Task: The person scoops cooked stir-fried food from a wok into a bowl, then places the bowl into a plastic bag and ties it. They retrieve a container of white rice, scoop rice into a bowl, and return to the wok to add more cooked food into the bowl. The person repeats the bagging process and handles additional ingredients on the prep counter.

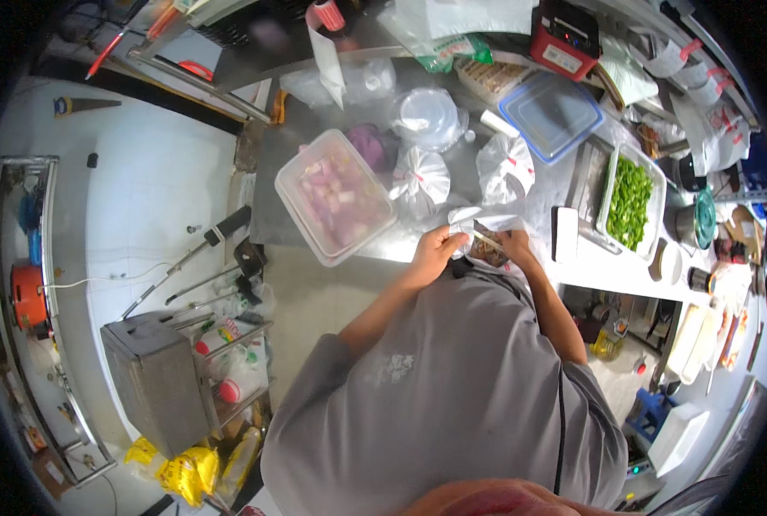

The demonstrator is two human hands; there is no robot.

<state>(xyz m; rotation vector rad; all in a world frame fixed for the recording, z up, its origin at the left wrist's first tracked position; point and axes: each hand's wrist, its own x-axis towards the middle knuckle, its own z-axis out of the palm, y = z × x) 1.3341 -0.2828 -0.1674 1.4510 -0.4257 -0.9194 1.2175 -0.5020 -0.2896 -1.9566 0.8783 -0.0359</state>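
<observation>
At the near edge of the metal counter, my left hand (436, 253) grips the left side of an open white plastic bag (487, 216), thumb on top. Opposite it, my right hand (517, 246) is closed on the bag's right side. Brownish contents (488, 253) and a pale stick-like item show inside the bag; what they are I cannot tell. Just beyond stand two tied white plastic bags (421, 177) (505, 169). Left of them a lidded plastic tub (336, 197) holds pinkish pieces.
A tray of chopped green vegetables (628, 203) stands right, beside a white phone-like object (565, 233). Farther back lie a blue-rimmed lid (551, 117), round plastic containers (427, 116) and a red-and-black device (564, 42). A grey metal bin (154, 380) stands lower left.
</observation>
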